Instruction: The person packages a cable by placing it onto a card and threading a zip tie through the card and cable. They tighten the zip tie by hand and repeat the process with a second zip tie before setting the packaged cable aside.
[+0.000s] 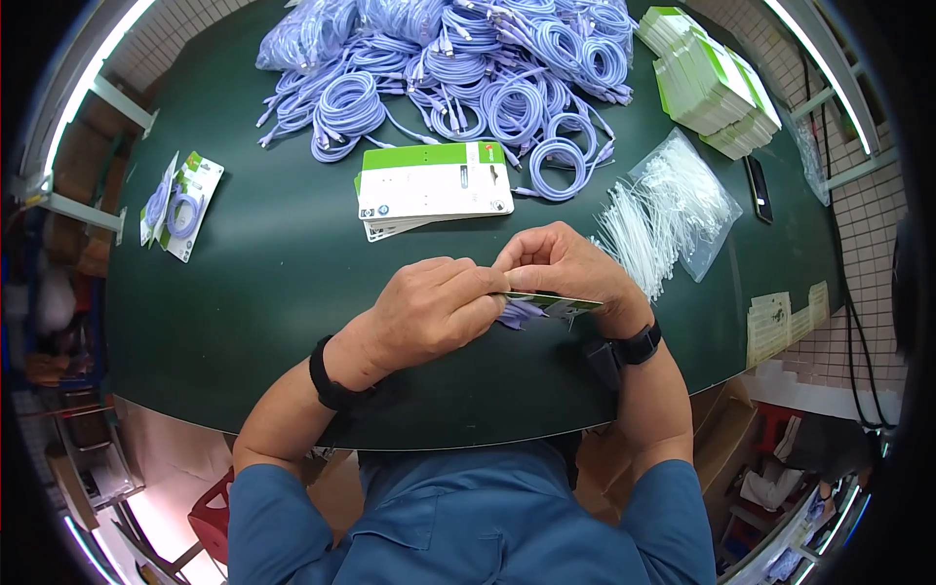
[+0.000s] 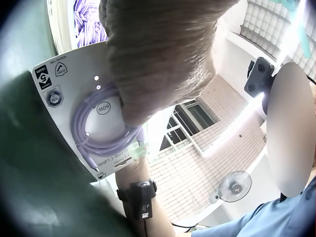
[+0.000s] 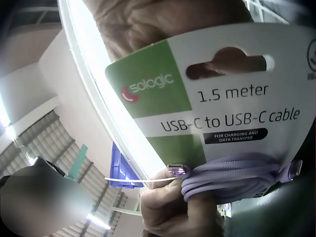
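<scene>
Near the table's front edge both hands hold one green and white packaging card (image 1: 553,304) with a coiled purple USB-C cable (image 1: 517,314) against it. My left hand (image 1: 487,292) grips the card's left end, and my right hand (image 1: 517,263) pinches it from above. The left wrist view shows the card's white back (image 2: 59,94) with the cable coil (image 2: 94,133) under my left hand (image 2: 153,59). In the right wrist view the printed front (image 3: 222,113) reads "1.5 meter USB-C to USB-C cable". There fingers (image 3: 168,207) press the cable bundle (image 3: 232,180), beside a thin white tie (image 3: 133,180).
A big heap of purple cables (image 1: 487,68) fills the far side of the green table (image 1: 283,292). A stack of cards (image 1: 434,185) lies mid-table, more card stacks (image 1: 717,88) far right, a bag of white ties (image 1: 673,210) and a phone (image 1: 760,188) right, packed cables (image 1: 180,205) left.
</scene>
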